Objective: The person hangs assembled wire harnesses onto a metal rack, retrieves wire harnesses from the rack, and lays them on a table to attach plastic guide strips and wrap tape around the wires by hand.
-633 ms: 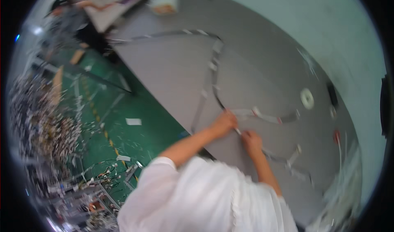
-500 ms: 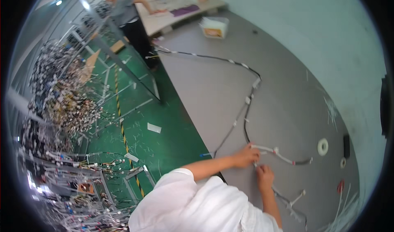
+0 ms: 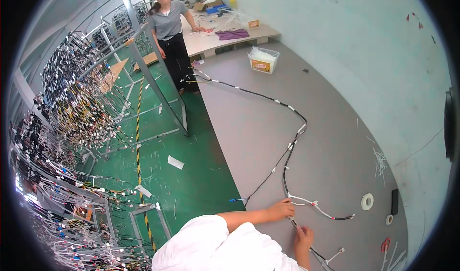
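A long black wire harness (image 3: 258, 95) with white tape bands stretches over the grey table (image 3: 249, 136), from the far left end to my hands. My left hand (image 3: 281, 209) is closed around it, just below a white branch (image 3: 302, 198) that runs off to the right. My right hand (image 3: 304, 236), nearer to me, pinches the harness a short way further along. A short light-coloured stretch of it shows between the two hands. Past my right hand, ends with a white connector (image 3: 341, 250) lie on the table. A thin branch with a blue connector (image 3: 235, 200) reaches the left table edge.
To the right lie a white tape roll (image 3: 367, 202), a smaller roll (image 3: 389, 219), a black block (image 3: 395, 202), red-handled scissors (image 3: 385, 244) and loose cable ties (image 3: 380, 163). A tub (image 3: 263, 60) stands far back. A person (image 3: 170, 31) stands by a metal frame (image 3: 143, 64); hanging harnesses (image 3: 81, 93) fill the left.
The view has tilted up and sharpened, so everything sits lower in the picture. Both hands stay on the harness. The person at the back now stands more upright.
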Tool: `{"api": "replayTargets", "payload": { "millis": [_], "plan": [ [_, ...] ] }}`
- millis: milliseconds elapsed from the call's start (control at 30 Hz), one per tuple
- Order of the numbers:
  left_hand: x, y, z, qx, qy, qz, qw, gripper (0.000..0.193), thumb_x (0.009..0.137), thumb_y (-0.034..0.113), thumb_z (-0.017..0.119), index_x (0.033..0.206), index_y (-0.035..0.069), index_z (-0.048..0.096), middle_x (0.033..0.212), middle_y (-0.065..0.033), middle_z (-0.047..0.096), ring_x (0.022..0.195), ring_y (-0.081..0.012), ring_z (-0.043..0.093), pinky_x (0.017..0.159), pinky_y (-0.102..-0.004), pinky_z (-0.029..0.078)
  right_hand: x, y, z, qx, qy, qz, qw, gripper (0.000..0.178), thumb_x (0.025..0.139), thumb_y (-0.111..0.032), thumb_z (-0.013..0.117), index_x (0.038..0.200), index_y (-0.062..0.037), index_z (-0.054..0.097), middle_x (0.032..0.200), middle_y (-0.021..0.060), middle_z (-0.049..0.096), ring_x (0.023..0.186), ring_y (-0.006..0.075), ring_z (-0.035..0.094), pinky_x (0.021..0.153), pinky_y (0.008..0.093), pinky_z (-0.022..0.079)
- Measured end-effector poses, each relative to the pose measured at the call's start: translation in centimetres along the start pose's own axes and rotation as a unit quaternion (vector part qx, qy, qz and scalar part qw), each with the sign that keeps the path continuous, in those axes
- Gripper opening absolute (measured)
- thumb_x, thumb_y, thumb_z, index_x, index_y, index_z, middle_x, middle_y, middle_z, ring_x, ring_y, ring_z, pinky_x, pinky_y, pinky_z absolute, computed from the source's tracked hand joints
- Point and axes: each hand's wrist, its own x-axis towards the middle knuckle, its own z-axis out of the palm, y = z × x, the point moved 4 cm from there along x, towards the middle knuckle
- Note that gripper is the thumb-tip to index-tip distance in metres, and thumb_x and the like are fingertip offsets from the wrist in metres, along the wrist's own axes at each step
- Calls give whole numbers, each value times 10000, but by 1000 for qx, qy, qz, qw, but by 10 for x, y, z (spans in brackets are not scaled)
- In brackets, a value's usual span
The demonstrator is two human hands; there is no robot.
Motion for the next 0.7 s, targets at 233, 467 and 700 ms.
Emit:
{"api": "replayTargets", "payload": {
  "millis": [233, 467, 700],
  "plan": [
    [-9, 14, 3, 90, 43, 87, 991, 91, 726, 127, 564, 813, 105, 577, 883, -36, 547, 895, -217, 538, 889, -373, 415, -6, -4, 2, 21, 94, -21, 995, 261, 669, 2, 625, 916, -78, 649, 862, 140, 596, 769, 322, 579, 666, 405, 473],
    [-17, 6, 9, -4, 33, 57, 998, 80, 704, 130, 576, 762, 96, 533, 874, -53, 531, 875, -242, 533, 776, -358, 442, -3, -4, 5, 86, 73, -25, 993, 157, 691, -28, 645, 843, -68, 640, 838, 134, 613, 728, 322, 600, 638, 399, 488],
    [-14, 12, 3, -5, -15, 18, 1000, 86, 724, 134, 567, 798, 90, 565, 930, -49, 546, 925, -239, 540, 816, -354, 447, 4, -13, 3, 33, 63, -34, 997, 164, 681, -39, 650, 837, -89, 653, 795, 99, 606, 679, 294, 593, 598, 377, 483]
  ]
}}
